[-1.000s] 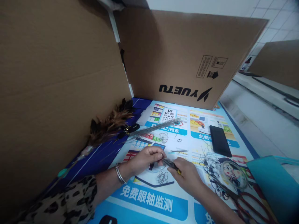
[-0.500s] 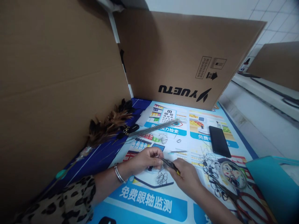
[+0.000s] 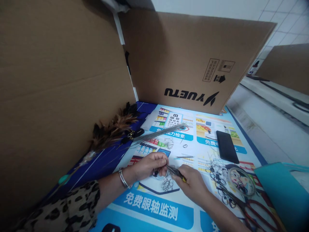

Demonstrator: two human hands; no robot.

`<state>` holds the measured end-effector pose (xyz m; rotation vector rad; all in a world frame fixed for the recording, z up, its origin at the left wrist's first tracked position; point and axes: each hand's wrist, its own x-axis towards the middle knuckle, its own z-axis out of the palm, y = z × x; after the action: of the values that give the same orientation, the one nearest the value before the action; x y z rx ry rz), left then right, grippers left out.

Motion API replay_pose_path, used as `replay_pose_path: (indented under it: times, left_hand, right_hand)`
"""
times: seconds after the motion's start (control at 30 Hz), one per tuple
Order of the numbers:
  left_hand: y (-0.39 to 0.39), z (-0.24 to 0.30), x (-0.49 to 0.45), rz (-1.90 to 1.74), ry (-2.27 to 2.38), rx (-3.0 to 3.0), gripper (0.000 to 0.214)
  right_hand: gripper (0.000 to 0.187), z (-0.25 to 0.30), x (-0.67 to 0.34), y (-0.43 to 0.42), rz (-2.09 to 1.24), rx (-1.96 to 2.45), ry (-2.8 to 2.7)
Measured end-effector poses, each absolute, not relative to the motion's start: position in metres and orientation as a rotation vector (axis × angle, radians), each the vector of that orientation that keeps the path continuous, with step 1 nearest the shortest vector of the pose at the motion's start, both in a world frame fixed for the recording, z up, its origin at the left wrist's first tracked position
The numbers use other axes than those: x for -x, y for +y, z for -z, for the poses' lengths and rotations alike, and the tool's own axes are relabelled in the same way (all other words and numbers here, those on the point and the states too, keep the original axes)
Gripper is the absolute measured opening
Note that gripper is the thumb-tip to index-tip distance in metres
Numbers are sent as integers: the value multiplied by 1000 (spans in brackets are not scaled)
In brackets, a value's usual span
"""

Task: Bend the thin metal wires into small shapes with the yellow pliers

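Observation:
My left hand (image 3: 156, 163) is closed in a pinch around a thin wire loop (image 3: 166, 173), which hangs just below the fingertips. Pliers (image 3: 177, 172) with yellow-and-black handles are gripped in my right hand (image 3: 190, 180); their jaws point left and meet the wire at the left fingertips. Whether the jaws are fully closed is too small to tell. Beneath the hands a tangle of bent wire (image 3: 167, 185) lies on the printed sheet (image 3: 145, 206). A few short straight wires (image 3: 184, 157) rest just beyond the pliers.
A bundle of long straight wires (image 3: 161, 132) lies farther back, beside a brown feather duster (image 3: 111, 129). To the right are a black phone (image 3: 227, 146), a heap of small wire loops (image 3: 214, 174), a roll of clear tape (image 3: 240, 181), red-handled scissors (image 3: 260, 211) and a teal box (image 3: 282, 193). Cardboard panels (image 3: 188, 58) stand behind.
The wire loop now shows more plainly below my left fingertips. The plier jaws have shifted slightly, and the left fingers have turned a little. Everything else lies as before.

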<state>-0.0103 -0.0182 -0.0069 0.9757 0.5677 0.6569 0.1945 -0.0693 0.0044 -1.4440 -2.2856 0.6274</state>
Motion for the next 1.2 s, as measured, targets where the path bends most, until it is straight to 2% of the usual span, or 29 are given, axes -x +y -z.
replay_pose_path:
  times: [0.6,0.83,1.2]
  left_hand:
    - [-33,3,-2,-767,655,-955,26]
    - [-35,1,-3,-775,627,-916,26]
    - [-37,-4,-6,-789,594,-839,25]
  right_hand:
    - [13,-8,-190,-73,-570,1320,-2311]
    - [17,-10,-188,-75,-565,1260,-2334]
    - [12,-6,-183,-78,-207,1397,-2437]
